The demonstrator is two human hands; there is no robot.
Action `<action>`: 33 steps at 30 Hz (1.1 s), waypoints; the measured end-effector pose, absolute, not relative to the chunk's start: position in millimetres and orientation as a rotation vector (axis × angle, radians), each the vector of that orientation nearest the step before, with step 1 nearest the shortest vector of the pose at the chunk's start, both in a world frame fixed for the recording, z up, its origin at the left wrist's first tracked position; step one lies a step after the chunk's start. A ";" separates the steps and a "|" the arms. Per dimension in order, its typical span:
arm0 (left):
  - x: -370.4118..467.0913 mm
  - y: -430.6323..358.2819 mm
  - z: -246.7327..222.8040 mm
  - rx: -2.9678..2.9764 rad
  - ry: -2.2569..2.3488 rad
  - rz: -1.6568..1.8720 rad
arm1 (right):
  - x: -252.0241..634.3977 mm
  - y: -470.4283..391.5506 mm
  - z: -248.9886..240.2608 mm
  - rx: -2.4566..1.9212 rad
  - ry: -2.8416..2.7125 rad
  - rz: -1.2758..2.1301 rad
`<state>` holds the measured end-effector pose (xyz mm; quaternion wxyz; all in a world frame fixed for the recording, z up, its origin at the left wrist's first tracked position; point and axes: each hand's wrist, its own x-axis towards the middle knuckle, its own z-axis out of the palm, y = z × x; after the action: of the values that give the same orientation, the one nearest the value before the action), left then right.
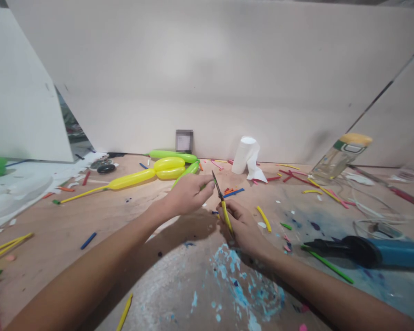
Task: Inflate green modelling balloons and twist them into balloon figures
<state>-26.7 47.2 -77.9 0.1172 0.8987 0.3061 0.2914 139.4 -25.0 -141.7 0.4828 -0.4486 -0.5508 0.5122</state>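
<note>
1. a pair of scissors [222,202] is held above the worktop [124,257] at the middle of the view, its blades pointed away from the wearer.
2. its yellow handles are gripped by the right hand [243,226], whose fingers are curled around them.
3. a green balloon [172,155] is held by the left hand [189,195] just beside the blades; its green end is pinched between the thumb and fingers.
4. the green balloon is bent around the looped end of a yellow balloon [133,178]; whether the two are joined cannot be told.
5. beyond the hands, a white paper roll [242,156] is stood near the pale panel [207,69], partly unrolled.
6. at the right, a tilted-looking clear bottle [341,156] and a blue pump [396,252] are seen.
7. coloured scraps, including a blue strip [89,240], are scattered about.
</note>
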 end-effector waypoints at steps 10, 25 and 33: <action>-29.3 46.9 -73.5 2.572 0.889 0.919 | 160.8 -17.5 -132.8 -0.953 -1.563 1.361; -34.6 45.5 -64.4 2.169 0.649 0.799 | 157.2 -31.0 -113.2 -1.217 -1.975 0.629; -44.2 42.5 -51.5 2.042 0.458 0.650 | 167.5 -27.5 -97.2 -1.188 -2.117 0.102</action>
<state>-44.2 42.5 -51.5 0.4577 0.8286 0.1857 0.2636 167.5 -27.5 -97.2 0.3484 -0.4585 -0.8166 0.0395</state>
